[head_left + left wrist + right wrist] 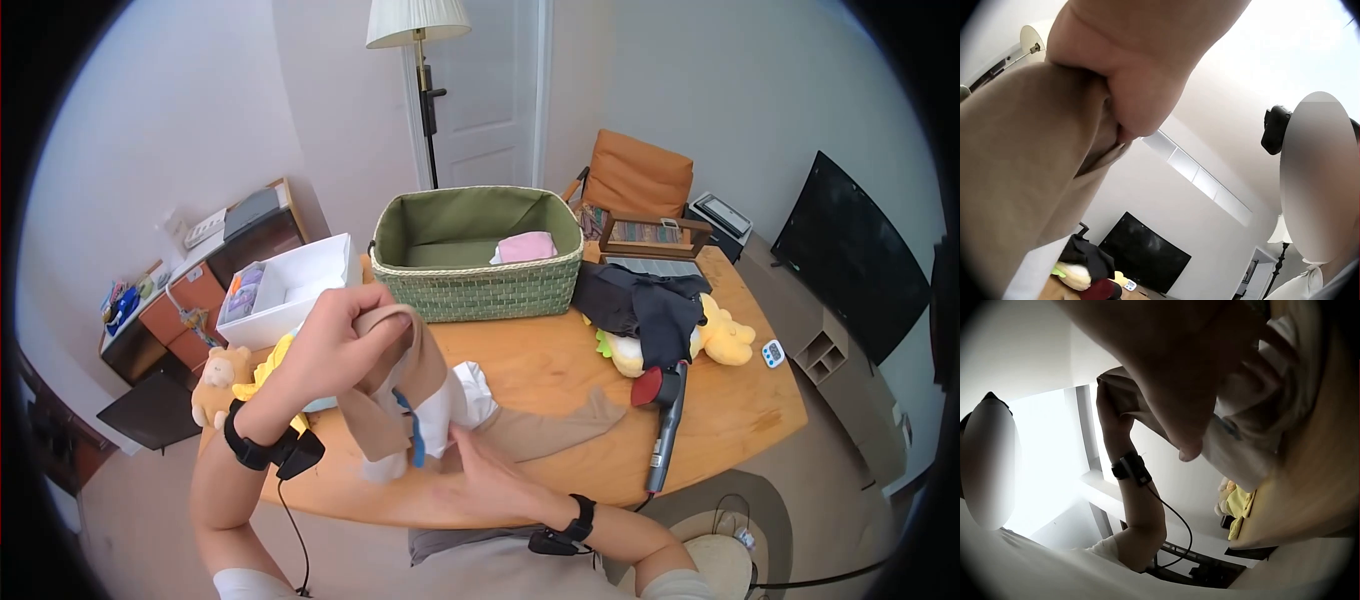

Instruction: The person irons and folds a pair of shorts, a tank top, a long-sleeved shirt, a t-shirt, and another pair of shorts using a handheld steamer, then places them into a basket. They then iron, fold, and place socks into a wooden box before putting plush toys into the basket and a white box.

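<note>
My left hand [350, 335] pinches the top edge of a tan garment [425, 360] and holds that part up over the table. The garment has a white inner side and a blue strip [416, 440]; one long tan piece trails to the right on the tabletop. Low at the garment's right side is my right hand [495, 480], its thumb against the white cloth. In the right wrist view its fingers [1279, 347] are spread over the cloth, with the thumb apart. The left wrist view shows the tan cloth [1022, 150] hanging from the left hand.
A green woven basket [475, 293] with a pink folded cloth stands at the back. Beside it is a white box [300, 285]. Plush toys [220, 380] sit at the left. Dark clothing [645, 300], a yellow plush [728, 335] and a grey-and-red handheld appliance [667, 430] lie right.
</note>
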Motion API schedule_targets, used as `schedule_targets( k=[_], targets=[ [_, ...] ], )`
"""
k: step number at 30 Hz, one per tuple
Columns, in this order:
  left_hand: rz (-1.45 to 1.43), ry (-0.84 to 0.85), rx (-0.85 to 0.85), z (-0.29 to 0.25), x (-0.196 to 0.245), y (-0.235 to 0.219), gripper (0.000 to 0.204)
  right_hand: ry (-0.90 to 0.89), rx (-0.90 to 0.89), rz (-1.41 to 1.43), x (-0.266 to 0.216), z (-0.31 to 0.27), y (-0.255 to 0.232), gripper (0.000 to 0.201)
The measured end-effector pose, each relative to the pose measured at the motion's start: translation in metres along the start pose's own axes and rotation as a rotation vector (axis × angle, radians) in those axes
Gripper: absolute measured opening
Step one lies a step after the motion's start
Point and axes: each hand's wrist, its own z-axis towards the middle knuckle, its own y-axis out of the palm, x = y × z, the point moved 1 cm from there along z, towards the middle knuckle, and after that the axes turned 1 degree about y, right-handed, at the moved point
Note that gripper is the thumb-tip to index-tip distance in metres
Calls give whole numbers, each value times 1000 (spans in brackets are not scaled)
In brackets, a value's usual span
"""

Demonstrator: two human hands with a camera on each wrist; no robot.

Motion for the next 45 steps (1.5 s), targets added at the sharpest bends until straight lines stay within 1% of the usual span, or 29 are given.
schedule_targets(
  k=[2, 3, 5, 6, 7, 10, 12, 14, 15, 17, 18, 19, 20, 21, 23, 24, 26, 27, 29, 30, 34, 36, 37, 39, 40, 42, 43, 44, 45],
  targets=[
    [-41, -19, -4, 4, 6, -5, 25, -54, 301, 466, 6, 20, 6, 91],
    [-41, -14, -7, 6, 5, -6, 25, -53, 307, 465, 11, 30, 5, 91],
    [-114, 28, -2, 9, -3, -4, 24, -53, 436, 479, 18, 45, -5, 82],
    [-119, 29, -1, 11, -6, -1, 24, -60, 462, 481, 18, 48, -8, 69],
    [-149, 34, 18, 12, -9, 1, 24, -60, 460, 477, 26, 51, -2, 69],
    [-146, 42, 77, 13, -20, -1, 23, -105, 497, 403, 59, 67, 11, 56],
    [-118, 39, 111, 13, -31, -8, 23, 117, 430, 561, 77, 64, -6, 42],
    [140, -50, 206, 12, -50, -21, 21, 131, 452, 545, 77, 62, -46, 36],
    [137, -52, 198, 13, -54, -21, 21, 139, 454, 548, 79, 62, -63, 36],
    [347, -131, 288, 16, -65, -24, 20, 164, 418, 997, 79, 66, -93, 35],
    [438, 149, 340, 18, -98, -17, 24, 163, 423, 997, 74, 68, -109, 35],
    [438, 154, 340, 16, -103, -7, 24, 171, 350, 1040, 61, 68, -126, 38],
    [493, 185, 273, 13, -102, 7, 29, 178, 276, 1080, 50, 68, -139, 41],
    [548, 214, 207, 11, -99, 21, 34, 175, 279, 1077, 42, 68, -149, 41],
    [296, 266, 101, 10, -88, 51, 39, 69, 96, 997, 26, 69, -163, 48],
    [294, 267, 107, 11, -88, 62, 39, 80, 59, 991, 17, 68, -168, 57],
    [109, 255, -69, 15, -86, 81, 42, 54, 6, 918, 8, 68, -178, 59],
    [105, 257, -65, 18, -83, 84, 42, 27, -41, 850, 6, 68, -182, 62],
    [39, 144, -142, 25, -76, 88, 43, 5, -77, 829, 1, 68, -188, 63],
    [32, 190, -110, 28, -78, 92, 43, -19, -112, 814, 0, 68, -190, 63],
    [-100, 156, -114, 45, -73, 101, 39, 4, -109, 773, -4, 68, -198, 52],
    [-143, 271, -77, 53, -71, 104, 29, 105, -108, 780, -9, 68, -206, 36],
    [-143, 273, -77, 57, -73, 106, 29, 105, -107, 778, -9, 69, -209, 36],
    [-214, 310, -23, 64, -77, 110, 17, 90, -33, 670, -8, 71, -217, 25],
    [-214, 313, -22, 67, -75, 107, 17, 89, -31, 668, -10, 72, -224, 25],
    [-203, 244, 51, 76, -70, 95, 8, 13, 98, 243, -18, 72, -243, 23],
    [-323, 174, 25, 81, -65, 87, 10, -25, 161, 29, -20, 72, -249, 22],
    [-337, 134, 34, 86, -62, 80, 15, -201, 344, -158, -19, 76, -252, 22],
    [-349, 93, 44, 91, -59, 73, 19, -201, 345, -158, -20, 79, -258, 22]
  ],
)
